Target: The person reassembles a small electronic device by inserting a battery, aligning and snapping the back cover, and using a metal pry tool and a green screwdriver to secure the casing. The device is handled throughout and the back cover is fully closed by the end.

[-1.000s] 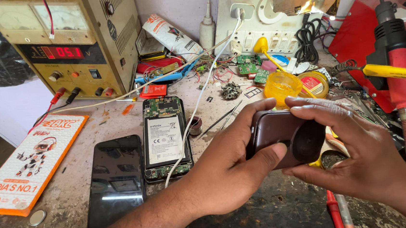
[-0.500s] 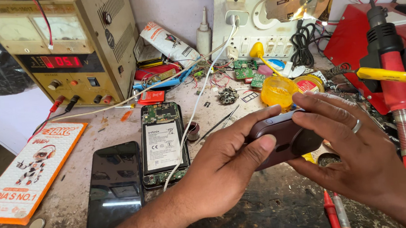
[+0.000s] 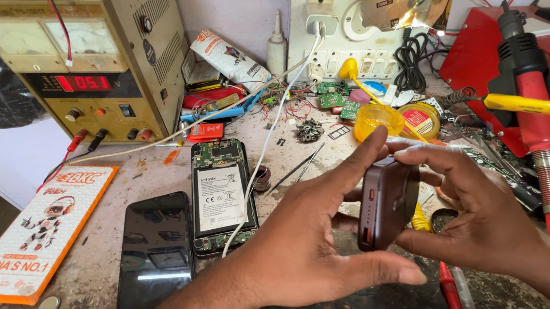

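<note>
Now I have turned the dark power bank (image 3: 388,201) more upright between both hands, right of centre; my left hand (image 3: 309,250) and right hand (image 3: 483,216) grip its edges, fingers half curled, so its port side shows.

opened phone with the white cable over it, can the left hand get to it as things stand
Probably yes, but not freely: the left hand is gripping the dark power bank with the right hand. The opened phone lies just beyond it, uncovered but for a white cable.

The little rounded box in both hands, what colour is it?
The small rounded box is dark brownish-maroon, seen in the head view.
</note>
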A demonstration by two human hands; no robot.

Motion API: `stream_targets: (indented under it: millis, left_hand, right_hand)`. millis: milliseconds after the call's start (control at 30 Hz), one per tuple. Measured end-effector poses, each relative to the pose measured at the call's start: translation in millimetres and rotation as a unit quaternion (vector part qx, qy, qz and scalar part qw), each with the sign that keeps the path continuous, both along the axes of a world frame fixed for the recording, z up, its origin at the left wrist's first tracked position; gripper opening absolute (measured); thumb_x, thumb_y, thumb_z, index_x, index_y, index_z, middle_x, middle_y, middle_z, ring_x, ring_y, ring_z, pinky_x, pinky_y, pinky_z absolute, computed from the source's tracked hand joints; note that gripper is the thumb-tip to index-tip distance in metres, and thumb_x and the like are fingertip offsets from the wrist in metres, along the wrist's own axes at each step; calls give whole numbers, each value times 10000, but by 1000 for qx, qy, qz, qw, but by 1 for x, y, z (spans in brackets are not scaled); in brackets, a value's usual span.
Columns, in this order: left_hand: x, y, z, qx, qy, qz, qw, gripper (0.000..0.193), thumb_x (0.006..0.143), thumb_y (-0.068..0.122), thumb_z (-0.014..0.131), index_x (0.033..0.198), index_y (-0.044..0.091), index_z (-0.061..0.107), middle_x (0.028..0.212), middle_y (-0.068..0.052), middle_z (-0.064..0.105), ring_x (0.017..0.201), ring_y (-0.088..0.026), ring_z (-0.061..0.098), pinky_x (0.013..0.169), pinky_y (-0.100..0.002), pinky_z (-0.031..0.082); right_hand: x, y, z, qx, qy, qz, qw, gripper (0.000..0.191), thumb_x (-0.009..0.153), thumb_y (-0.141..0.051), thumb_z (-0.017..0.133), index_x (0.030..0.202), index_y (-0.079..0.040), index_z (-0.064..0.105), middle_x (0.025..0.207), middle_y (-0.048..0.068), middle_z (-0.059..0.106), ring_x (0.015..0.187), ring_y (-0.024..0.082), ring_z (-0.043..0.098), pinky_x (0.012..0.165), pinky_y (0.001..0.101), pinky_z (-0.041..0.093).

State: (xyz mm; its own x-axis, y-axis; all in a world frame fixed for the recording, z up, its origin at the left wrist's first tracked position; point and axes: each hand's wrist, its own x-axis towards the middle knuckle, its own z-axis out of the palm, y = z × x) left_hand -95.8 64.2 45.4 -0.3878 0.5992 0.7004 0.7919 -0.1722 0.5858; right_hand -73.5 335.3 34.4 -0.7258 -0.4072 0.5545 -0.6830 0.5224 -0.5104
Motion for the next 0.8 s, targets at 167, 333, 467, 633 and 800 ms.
stream_targets:
  millis: [167,333,467,633,800]
  left_hand:
    - [7,1,7,-18,-128,-41,991,1163,820,475,828,1676,18,186,1379,-161,675,1254,-205,699,1090,-339,575]
    - [11,-1,13,-8,-40,-4,999,936,975,333,764,1654,-21,226,1388,-199,672,1295,-216,695,1161,-361,539]
    - [12,0,15,-5,-94,-14,995,731,993,197,611,1612,-3,278,1352,-215,656,1211,-194,664,1048,-340,536]
    - [8,0,12,-13,-147,-16,989,624,1047,139,527,1650,45,400,1167,-138,760,1035,-114,690,989,-286,562]
    - [4,0,6,26,-114,-40,992,554,1074,102,502,1614,48,392,1251,-113,724,1132,-106,650,1031,-288,521]
  right_hand:
    - [-4,10,-14,-38,-23,31,999,929,675,-57,902,1450,-83,392,1418,94,532,1353,223,570,1182,456,477]
    - [-5,13,-17,-22,-3,24,999,980,646,-99,935,1462,-88,393,1457,101,512,1365,202,562,1154,428,502]
    - [-4,7,-14,-22,4,32,999,883,697,-65,893,1426,-76,394,1473,127,521,1326,217,597,1128,414,520]
    - [1,0,-8,8,40,-32,999,867,641,-120,927,1366,-83,451,1466,140,571,1249,216,661,1012,348,585]
    - [3,-3,-1,72,114,-73,988,895,618,-246,960,1366,-100,492,1447,142,613,1279,210,658,1018,331,572]
